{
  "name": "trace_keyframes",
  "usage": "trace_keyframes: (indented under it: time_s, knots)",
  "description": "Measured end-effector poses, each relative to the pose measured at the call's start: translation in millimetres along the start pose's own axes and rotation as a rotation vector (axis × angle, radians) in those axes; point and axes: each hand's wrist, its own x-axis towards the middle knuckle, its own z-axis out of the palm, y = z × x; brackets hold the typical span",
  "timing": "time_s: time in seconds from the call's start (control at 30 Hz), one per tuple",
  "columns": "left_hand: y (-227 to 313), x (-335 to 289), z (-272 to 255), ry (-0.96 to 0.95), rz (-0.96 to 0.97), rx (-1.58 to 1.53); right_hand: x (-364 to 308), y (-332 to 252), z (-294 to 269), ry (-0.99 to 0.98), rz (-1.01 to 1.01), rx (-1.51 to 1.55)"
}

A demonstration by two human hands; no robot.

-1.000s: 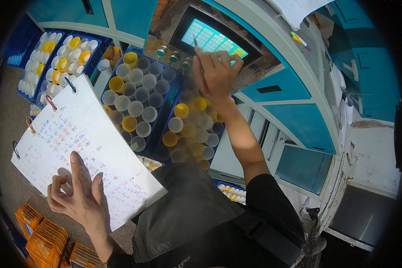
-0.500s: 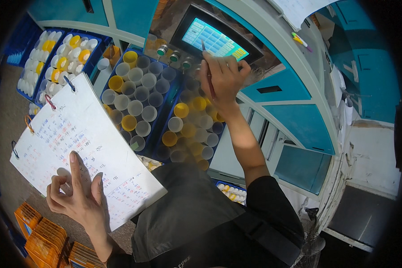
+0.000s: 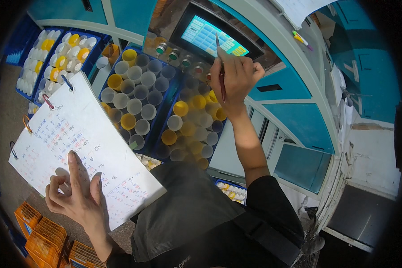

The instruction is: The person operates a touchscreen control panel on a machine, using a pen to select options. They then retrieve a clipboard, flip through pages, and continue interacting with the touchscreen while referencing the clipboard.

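My left hand (image 3: 76, 192) rests on a ring-bound notebook (image 3: 120, 187) covered in handwritten blue and red lines. Its index finger is stretched out on the page, the thumb stands apart, and the other fingers curl loosely with nothing in them. My right hand (image 3: 236, 78) is closed round a slim dark red pen (image 3: 222, 84). The pen's pointed tip is over the lit touch screen (image 3: 203, 35) of a machine; whether it touches the glass I cannot tell.
Below the screen is a row of round buttons (image 3: 173, 54). Blue crates (image 3: 159, 119) of white and yellow tubes stand in front of the machine, with more crates (image 3: 62, 58) at the far left. Orange baskets (image 3: 47, 241) sit at lower left. A marker (image 3: 302, 40) lies on the ledge.
My right hand and the pen have moved to the right across the screen. My left hand stays on the page, almost unmoved.
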Motion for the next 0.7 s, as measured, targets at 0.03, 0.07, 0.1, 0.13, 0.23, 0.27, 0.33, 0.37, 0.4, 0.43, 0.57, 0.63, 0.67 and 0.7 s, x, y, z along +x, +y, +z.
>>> trace_keyframes:
  time_s: [0.03,0.07,0.1,0.13,0.23,0.27,0.33,0.37,0.4,0.43,0.57,0.63,0.67,0.7]
  knots:
    - [0,0,0,-0.002,-0.001,-0.001,1,1,0,0.0,-0.001,-0.003]
    - [0,0,0,0.004,0.003,0.003,2,2,1,0.002,-0.004,-0.004]
    - [0,0,0,-0.001,-0.001,0.002,1,2,2,0.003,-0.008,-0.005]
    - [0,0,0,0.001,0.001,0.005,0,2,2,-0.004,-0.002,0.002]
    - [0,0,0,0.0,-0.001,0.002,-6,0,1,-0.049,0.002,0.038]
    - [0,0,1,0.007,0.002,0.004,-9,-2,0,-0.077,-0.005,0.06]
    - [0,-1,1,0.003,-0.008,-0.006,-13,-3,1,-0.115,-0.016,0.078]
    - [0,-1,1,0.013,-0.005,-0.001,-15,-4,3,-0.124,-0.019,0.075]
    - [0,-1,1,0.005,-0.01,-0.008,-15,-5,3,-0.134,-0.023,0.071]
    - [0,-1,1,0.004,-0.011,-0.007,-16,-5,4,-0.126,-0.021,0.071]
    - [0,0,0,0.012,-0.003,0.004,-15,-2,6,-0.105,-0.007,0.064]
    - [0,0,0,0.004,-0.008,-0.002,-17,-1,4,-0.113,-0.005,0.06]
    - [1,0,0,0.01,-0.004,0.004,-19,-1,3,-0.124,-0.008,0.062]
    - [1,0,0,0.0,-0.013,-0.001,-21,-1,1,-0.136,-0.011,0.064]
